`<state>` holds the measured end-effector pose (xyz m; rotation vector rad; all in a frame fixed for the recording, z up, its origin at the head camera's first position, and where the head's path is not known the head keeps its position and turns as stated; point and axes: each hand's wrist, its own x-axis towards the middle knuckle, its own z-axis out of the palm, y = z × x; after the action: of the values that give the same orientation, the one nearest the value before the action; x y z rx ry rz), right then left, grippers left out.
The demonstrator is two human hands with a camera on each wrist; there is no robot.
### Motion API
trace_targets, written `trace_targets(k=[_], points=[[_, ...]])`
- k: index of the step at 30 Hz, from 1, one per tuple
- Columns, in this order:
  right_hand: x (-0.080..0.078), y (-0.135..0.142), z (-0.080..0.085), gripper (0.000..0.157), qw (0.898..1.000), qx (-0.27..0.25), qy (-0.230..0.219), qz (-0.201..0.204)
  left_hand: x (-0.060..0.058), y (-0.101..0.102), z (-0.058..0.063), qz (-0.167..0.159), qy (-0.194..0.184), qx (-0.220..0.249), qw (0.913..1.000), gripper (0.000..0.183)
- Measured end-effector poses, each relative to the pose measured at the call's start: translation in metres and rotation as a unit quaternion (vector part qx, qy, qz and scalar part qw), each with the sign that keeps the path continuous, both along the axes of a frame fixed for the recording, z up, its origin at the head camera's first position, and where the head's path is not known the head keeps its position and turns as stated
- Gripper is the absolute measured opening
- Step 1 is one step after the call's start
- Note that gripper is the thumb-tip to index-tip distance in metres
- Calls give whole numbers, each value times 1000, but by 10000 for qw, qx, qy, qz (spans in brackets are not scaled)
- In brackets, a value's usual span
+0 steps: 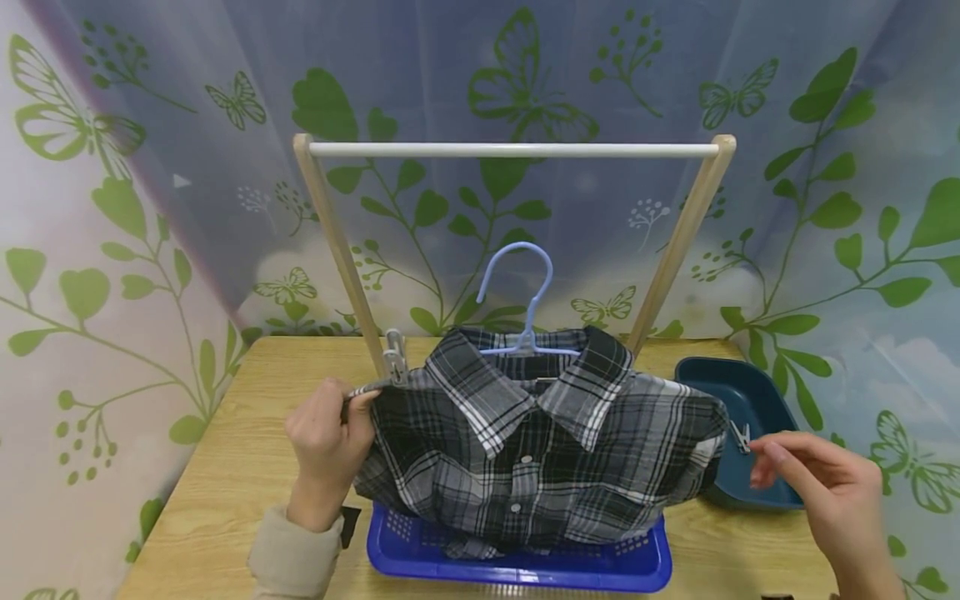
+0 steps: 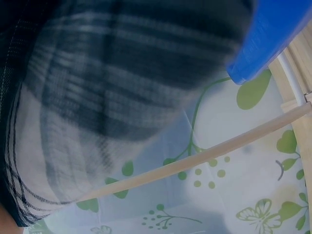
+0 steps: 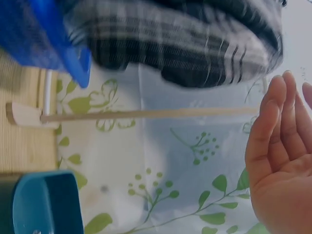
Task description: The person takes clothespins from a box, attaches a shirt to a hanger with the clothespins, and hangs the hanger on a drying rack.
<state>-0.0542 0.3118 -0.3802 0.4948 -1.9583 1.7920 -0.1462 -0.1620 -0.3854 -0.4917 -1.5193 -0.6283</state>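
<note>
A black, grey and white plaid shirt [image 1: 517,442] hangs over a light blue hanger [image 1: 528,308], whose hook rises from the collar. My left hand [image 1: 327,433] grips the shirt by the shoulder at the left. Just beside those fingers, a grey clothespin [image 1: 395,358] stands upright on the shoulder. At the right, my right hand [image 1: 825,483] pinches a second clothespin [image 1: 740,436] between thumb and fingertips, near the sleeve. In the right wrist view the thumb side is partly cut off and that clothespin is hidden. Shirt cloth [image 2: 122,73] fills much of the left wrist view.
Below the shirt stands a blue plastic basket [image 1: 517,575]. A teal tray [image 1: 780,400] sits at the table's right, partly behind the shirt. Behind the shirt rises a wooden rack with a white bar [image 1: 517,150]. A leaf-and-butterfly curtain [image 1: 420,75] surrounds the wooden table [image 1: 225,467].
</note>
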Motion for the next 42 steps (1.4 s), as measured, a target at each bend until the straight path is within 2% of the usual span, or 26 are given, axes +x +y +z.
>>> trace_targets(k=[3, 9, 12, 16, 22, 28, 33, 38, 42], points=[[-5, 7, 2, 16, 9985, 372, -259, -311, 1, 1, 2, 33, 23, 10, 10000, 53], [-19, 21, 1, 14, 9921, 1067, -377, -546, 2, 2, 2, 30, 30, 26, 10000, 53], [-25, 26, -3, 13, 9794, 1712, -389, -994, 2, 1, 2, 35, 29, 17, 10000, 52], [-35, 33, -9, 11, 9606, 2323, -367, -1484, 2, 0, 1, 46, 24, 5, 10000, 52], [-49, 45, -19, 9, 9389, 2798, -557, -1925, 1, -2, -2, 96, -14, -44, 9999, 52], [-61, 58, -28, 22, 9129, 3360, -1199, -1981, 1, -4, -4, 199, -66, -127, 9997, 52], [-70, 69, -40, 30, 8951, 3677, -1506, -2021, 1, -4, -5, 177, -68, -138, 9997, 52], [-79, 78, -57, 36, 8871, 3804, -1616, -2054, 1, -3, -4, 148, -67, -124, 9998, 52], [-87, 85, -72, 44, 8796, 3886, -1937, -1942, 1, -3, -3, 156, -71, -122, 9998, 52]])
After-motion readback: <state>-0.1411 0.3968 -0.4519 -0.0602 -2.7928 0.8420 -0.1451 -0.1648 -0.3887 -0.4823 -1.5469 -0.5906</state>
